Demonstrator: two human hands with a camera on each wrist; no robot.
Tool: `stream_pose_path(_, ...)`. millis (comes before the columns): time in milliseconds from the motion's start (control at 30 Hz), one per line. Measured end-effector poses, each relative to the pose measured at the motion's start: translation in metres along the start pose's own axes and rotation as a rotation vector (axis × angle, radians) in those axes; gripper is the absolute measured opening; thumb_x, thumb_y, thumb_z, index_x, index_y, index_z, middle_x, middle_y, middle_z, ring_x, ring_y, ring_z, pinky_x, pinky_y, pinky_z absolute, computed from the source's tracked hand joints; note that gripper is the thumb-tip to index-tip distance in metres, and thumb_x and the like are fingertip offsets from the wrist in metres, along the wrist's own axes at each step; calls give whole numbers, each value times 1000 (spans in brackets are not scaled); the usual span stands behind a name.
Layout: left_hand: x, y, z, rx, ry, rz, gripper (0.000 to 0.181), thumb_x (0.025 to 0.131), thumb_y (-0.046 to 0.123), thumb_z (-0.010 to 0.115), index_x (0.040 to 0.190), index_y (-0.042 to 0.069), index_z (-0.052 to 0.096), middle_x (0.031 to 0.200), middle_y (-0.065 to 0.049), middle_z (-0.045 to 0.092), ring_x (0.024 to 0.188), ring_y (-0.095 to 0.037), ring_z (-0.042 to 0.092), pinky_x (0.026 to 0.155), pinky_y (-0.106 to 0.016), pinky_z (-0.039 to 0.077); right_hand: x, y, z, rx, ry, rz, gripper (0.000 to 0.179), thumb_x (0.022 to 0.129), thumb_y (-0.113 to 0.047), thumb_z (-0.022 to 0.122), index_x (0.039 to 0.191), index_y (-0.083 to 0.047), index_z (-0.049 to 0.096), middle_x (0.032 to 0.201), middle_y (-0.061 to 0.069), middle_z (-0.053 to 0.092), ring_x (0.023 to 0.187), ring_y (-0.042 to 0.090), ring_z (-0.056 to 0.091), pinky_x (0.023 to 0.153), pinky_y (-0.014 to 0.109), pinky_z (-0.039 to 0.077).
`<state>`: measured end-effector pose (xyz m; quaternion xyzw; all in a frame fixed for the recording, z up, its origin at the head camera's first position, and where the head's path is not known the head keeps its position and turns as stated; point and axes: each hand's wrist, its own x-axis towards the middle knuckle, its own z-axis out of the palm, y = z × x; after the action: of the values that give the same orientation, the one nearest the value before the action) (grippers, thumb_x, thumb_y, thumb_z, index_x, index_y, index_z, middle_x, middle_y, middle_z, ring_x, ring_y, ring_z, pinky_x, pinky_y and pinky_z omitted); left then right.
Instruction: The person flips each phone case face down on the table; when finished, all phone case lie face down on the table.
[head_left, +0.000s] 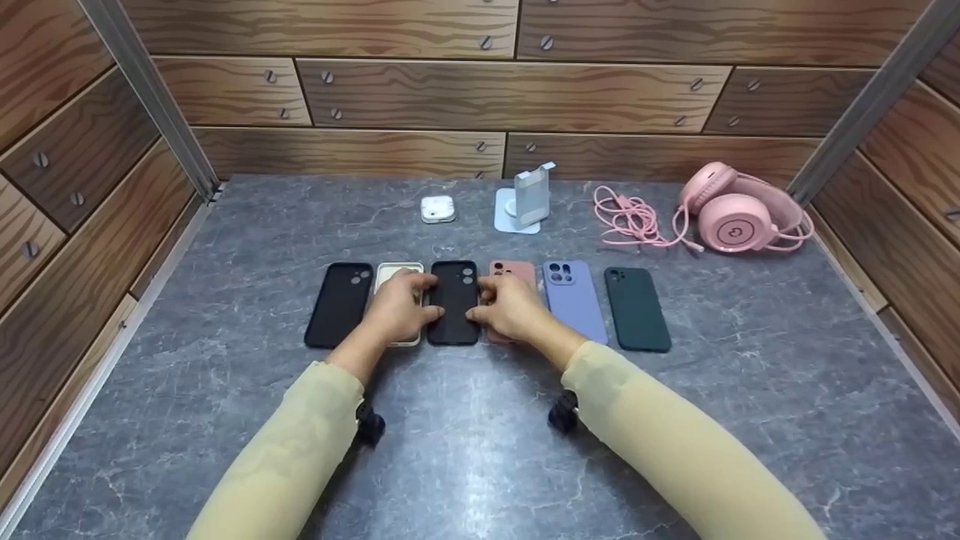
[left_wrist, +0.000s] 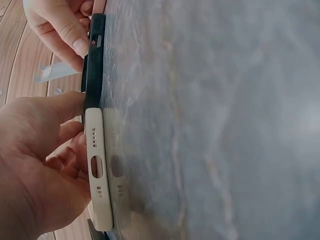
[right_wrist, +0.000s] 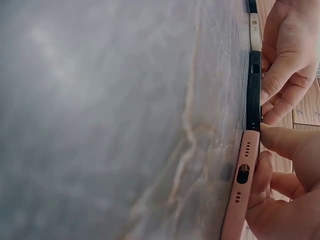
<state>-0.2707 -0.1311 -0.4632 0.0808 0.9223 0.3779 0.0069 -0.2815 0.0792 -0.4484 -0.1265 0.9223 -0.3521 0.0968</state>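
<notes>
A black phone case with a two-hole camera cutout lies in the middle of a row of phone cases. My left hand grips its left edge, thumb low and fingers higher up. On the opposite edge my right hand holds it the same way. Under the left hand lies a cream case, partly covered. A pink case is partly hidden beneath the right hand. In the left wrist view, the black case's lower end stands close against the cream one.
Another black case ends the row at left; a lavender case and a dark green case continue it at right. Behind are boxed white earphones, a light-blue folding stand and pink headphones with a coiled cable.
</notes>
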Motion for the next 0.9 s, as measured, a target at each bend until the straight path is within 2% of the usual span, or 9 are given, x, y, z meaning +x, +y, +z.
stream_pose_path(100,-1,2,0,-1,5,16,50,91,11,84,137,-1,69,139,-21,61,129,-37,59,114,-45,44,-1,-2,0,-10,-5,22,60,92,-17,84,146,-1,63,117,13,71,109,27,65,102,40,52)
stream_pose_path(300,-1,4,-1,-9,5,4,50,91,11,84,138,0,69,139,-21,61,130,-36,58,115,-45,43,0,-2,0,15,-9,32,60,94,-8,78,150,-1,58,121,15,68,111,26,64,98,38,54)
stream_pose_path(600,0,2,-1,-19,-1,11,49,91,8,81,138,0,68,135,-21,61,121,-35,60,110,-45,46,-1,-2,0,32,47,18,61,88,0,70,149,0,59,110,10,68,104,24,62,96,37,51)
stream_pose_path(900,-3,1,-1,-10,0,50,47,92,10,82,134,-4,69,135,-23,61,125,-37,59,112,-46,44,-3,-3,-5,110,67,19,61,91,0,67,151,-5,58,108,11,73,101,22,65,91,35,53)
